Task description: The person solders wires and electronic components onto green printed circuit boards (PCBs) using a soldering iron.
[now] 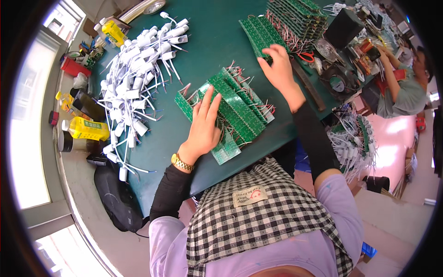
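Note:
My left hand [203, 123] rests with its fingers stretched over a cluster of green circuit boards [237, 113] near the table's front edge. Short red and white wires stick out from between these boards. To the right and farther off, my right hand [280, 73] is raised with its fingers apart, holding nothing that I can see. Its fingertips are by the near end of another green circuit board panel [262, 33]; whether they touch it I cannot tell. Beside that panel stands a tall stack of circuit boards [297, 18] with reddish wires.
White cylindrical lamp holders with cables [134, 87] lie heaped on the green table [203, 41] at left. Yellow bottles [87, 128] stand along the window side. Red-handled scissors [306, 57] and a dark metal bar [308, 85] lie at right. Another person [399, 87] works at far right.

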`<state>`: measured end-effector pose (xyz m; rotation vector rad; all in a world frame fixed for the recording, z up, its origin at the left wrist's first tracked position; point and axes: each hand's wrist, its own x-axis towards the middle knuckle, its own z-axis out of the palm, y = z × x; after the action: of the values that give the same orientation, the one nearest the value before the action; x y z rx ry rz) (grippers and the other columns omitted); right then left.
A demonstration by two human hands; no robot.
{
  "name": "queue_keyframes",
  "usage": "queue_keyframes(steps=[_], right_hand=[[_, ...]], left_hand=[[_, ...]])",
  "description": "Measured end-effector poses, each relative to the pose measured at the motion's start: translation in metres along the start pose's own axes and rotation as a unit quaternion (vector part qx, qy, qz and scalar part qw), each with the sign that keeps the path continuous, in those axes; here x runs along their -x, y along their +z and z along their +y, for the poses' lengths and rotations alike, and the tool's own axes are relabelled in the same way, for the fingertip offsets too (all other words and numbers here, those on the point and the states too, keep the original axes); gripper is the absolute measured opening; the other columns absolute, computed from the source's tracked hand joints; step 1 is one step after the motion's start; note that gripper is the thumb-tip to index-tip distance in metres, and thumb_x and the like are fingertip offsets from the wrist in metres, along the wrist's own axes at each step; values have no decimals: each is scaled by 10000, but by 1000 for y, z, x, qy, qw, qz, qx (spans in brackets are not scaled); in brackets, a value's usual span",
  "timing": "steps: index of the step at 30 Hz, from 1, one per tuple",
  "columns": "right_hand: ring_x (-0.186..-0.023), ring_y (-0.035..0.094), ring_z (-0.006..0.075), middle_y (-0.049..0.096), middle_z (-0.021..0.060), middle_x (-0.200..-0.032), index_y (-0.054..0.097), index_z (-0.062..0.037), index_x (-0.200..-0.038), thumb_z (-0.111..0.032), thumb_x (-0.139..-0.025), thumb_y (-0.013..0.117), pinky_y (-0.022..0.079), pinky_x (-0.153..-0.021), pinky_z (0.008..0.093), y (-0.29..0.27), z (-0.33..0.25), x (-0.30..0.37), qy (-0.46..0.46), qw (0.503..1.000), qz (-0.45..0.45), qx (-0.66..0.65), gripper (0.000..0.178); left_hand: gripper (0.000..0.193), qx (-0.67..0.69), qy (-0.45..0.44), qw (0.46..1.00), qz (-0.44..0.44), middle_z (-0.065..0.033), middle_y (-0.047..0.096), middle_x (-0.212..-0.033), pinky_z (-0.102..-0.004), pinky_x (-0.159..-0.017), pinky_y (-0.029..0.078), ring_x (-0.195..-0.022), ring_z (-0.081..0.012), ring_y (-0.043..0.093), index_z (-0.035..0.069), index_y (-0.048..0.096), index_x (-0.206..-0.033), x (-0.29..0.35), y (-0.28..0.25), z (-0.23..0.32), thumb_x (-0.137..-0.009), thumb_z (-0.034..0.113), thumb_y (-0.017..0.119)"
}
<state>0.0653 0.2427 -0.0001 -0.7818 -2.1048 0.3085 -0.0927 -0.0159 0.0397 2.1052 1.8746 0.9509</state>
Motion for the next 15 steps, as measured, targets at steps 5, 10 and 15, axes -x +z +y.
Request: queue_keyframes(steps=[5, 10, 15], right_hand=[[-1281, 283, 467, 260, 269, -1429, 518, -49, -1224, -460, -763, 664, 258, -986, 638, 36, 7, -55, 128, 948, -179, 228, 635], [-1289, 245, 506, 221, 285, -1449, 455, -91, -1299, -496, -731, 672, 199, -985, 676, 44, 16, -68, 214, 925, -188, 252, 730], [-1221, 330, 518, 261, 275, -1393, 345, -118, -1360, -450, -670, 713, 261, -964, 630, 30, 5, -78, 235, 925, -210, 212, 850]], left_hand=[[862, -4, 20, 1000, 21, -272, 187, -1469, -555, -1099, 170, -1363, -474, 179, -19, 276, -1404, 16, 3, 2, -576, -79, 505], [800, 25, 35, 999, -5, -246, 235, -1464, -548, -1101, 179, -1371, -458, 179, -1, 320, -1390, 14, 2, 7, -622, -9, 542], [682, 81, 51, 994, -48, -206, 265, -1476, -512, -1118, 141, -1397, -427, 147, 24, 335, -1396, 11, -8, 10, -775, 157, 582]])
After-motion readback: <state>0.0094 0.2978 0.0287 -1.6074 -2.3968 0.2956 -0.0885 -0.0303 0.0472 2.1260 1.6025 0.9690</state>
